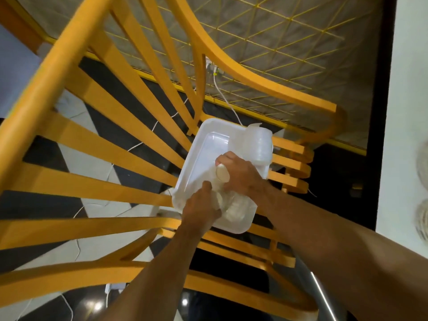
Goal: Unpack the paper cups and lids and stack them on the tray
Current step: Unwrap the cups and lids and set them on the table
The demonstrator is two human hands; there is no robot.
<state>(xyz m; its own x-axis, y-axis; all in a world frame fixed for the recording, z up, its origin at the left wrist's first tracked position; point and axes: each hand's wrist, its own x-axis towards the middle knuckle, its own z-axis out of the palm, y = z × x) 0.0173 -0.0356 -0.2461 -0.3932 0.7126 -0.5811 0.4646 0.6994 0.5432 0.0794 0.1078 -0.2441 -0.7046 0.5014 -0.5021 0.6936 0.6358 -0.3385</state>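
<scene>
Both grips closed on a wrapped stack of paper cups (228,195) over white tray (203,144): left hand (200,210), right hand (240,176). Lids (260,144) at tray's far corner. Orange slatted chair (104,144) beneath, white cable (225,98) behind.

No legible text, label, brand or number anywhere (white tray (203,144) plain, unmarked).

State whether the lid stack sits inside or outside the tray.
Inside: the lid stack rests within the tray, at its far right corner.
</scene>
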